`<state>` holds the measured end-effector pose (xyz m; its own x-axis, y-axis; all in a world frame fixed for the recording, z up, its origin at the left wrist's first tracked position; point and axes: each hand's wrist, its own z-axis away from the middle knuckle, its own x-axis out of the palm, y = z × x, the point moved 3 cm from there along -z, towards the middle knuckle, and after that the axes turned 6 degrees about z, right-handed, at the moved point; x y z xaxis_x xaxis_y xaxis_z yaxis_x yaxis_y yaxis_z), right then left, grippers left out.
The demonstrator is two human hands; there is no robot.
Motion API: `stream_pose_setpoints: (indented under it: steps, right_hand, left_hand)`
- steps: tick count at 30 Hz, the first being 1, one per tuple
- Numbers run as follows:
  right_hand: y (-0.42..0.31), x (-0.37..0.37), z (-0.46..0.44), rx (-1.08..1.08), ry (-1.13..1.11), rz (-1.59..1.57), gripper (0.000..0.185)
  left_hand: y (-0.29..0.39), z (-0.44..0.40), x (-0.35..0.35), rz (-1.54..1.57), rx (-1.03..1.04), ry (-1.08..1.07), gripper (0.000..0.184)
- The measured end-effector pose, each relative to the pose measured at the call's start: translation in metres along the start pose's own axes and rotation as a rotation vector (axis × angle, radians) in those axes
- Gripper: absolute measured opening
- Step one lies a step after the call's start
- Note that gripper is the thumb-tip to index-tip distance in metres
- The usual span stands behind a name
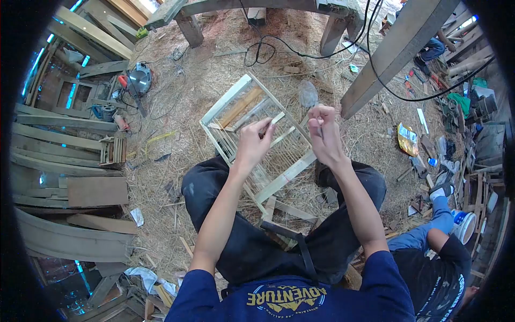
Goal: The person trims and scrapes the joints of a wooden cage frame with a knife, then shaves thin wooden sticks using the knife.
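A slatted wooden frame [287,176] stands tilted on the shavings between my knees, with thin strips of wood across it. Over its middle, my left hand [252,144] is closed on a small light wooden piece [277,118] between thumb and fingertips. My right hand [325,137] is raised at the frame's right side, fingers curled together; what they pinch, if anything, is too small to make out. The hands are apart. A dark bar with a strap [281,230] lies across near my lap.
A circular saw [140,80] sits on the left. Above stands a wooden bench [263,6] with a black cable; a thick post [397,59] slants at right. A co-worker [429,268] sits low right, another person [432,49] is at upper right. A yellow packet [407,140] lies right.
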<state>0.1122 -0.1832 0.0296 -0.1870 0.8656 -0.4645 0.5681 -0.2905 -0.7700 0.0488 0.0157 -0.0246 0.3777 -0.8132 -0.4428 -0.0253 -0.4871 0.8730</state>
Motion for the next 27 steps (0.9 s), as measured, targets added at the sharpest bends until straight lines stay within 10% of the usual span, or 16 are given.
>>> stream_pose_setpoints:
  steps: [20, 27]
  right_hand:
    - [-0.005, 0.024, -0.003, -0.281, -0.269, 0.618, 0.021]
    - [-0.007, 0.020, -0.005, -0.307, -0.167, 0.589, 0.050]
  left_hand:
    - [0.005, 0.009, -0.010, 0.032, -0.148, 0.026, 0.027]
    - [0.006, 0.010, -0.012, 0.081, -0.199, 0.032, 0.027]
